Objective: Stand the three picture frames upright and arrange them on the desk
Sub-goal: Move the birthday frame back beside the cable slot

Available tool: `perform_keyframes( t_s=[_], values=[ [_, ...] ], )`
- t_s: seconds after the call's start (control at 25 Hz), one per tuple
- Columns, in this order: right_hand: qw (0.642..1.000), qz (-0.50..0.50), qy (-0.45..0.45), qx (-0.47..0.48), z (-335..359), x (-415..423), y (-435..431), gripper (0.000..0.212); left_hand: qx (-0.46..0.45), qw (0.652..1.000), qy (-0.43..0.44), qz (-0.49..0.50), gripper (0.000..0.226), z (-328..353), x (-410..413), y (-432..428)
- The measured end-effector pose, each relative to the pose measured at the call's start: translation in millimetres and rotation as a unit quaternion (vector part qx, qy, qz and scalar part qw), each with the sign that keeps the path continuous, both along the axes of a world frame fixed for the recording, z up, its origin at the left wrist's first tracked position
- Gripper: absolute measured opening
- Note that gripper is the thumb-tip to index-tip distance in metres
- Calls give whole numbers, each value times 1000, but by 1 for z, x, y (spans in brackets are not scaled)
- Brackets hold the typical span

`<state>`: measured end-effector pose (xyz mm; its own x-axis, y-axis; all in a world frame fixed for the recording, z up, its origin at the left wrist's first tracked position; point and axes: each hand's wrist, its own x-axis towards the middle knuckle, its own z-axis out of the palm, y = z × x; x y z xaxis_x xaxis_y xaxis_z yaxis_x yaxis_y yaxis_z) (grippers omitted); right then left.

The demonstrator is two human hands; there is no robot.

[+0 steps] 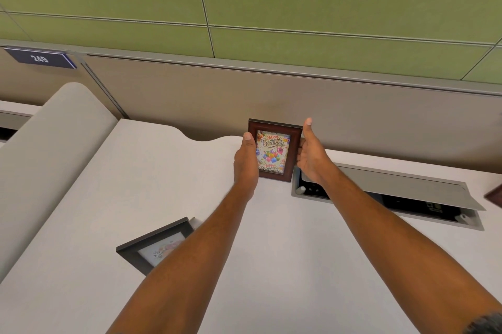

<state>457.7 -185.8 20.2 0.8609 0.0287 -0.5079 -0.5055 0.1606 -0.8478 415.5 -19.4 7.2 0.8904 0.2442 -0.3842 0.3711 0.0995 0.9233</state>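
Observation:
A brown picture frame [274, 151] with a "Happy Birthday" balloon card stands upright near the back of the white desk [135, 184]. My left hand [245, 162] grips its left edge, thumb on the front. My right hand [311, 155] holds its right edge, thumb raised, fingers behind it. A black frame [148, 245] with a pale floral picture lies flat at the lower left, partly hidden under my left forearm. At the far right edge, a corner of a third brown frame [495, 195] shows; the rest is out of view.
An open cable hatch [394, 184] with a raised grey lid is set into the desk just right of the upright frame. A beige partition [244, 94] runs along the back. A rounded divider [49, 149] borders the left side.

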Motion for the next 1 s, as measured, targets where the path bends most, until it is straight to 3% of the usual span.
perform_keyframes(
  t_s=[0.32,0.48,0.64,0.76,1.0],
  values=[
    [999,8,-15,-47,-5,-3,-4,85,1,1000,2,-17,59,-1,-11,-7],
    [996,-36,-34,-76,-4,-10,-11,68,62,998,19,18,68,4,-24,-14],
    [993,-70,-50,-84,-3,-23,-23,73,133,985,-51,99,59,10,-71,-38],
    [988,-106,-63,-88,-3,-43,-32,70,101,990,-80,61,51,12,-108,-50],
    [978,-183,-66,-77,-2,-108,-19,50,100,993,-53,17,41,23,-159,-39]
  ],
)
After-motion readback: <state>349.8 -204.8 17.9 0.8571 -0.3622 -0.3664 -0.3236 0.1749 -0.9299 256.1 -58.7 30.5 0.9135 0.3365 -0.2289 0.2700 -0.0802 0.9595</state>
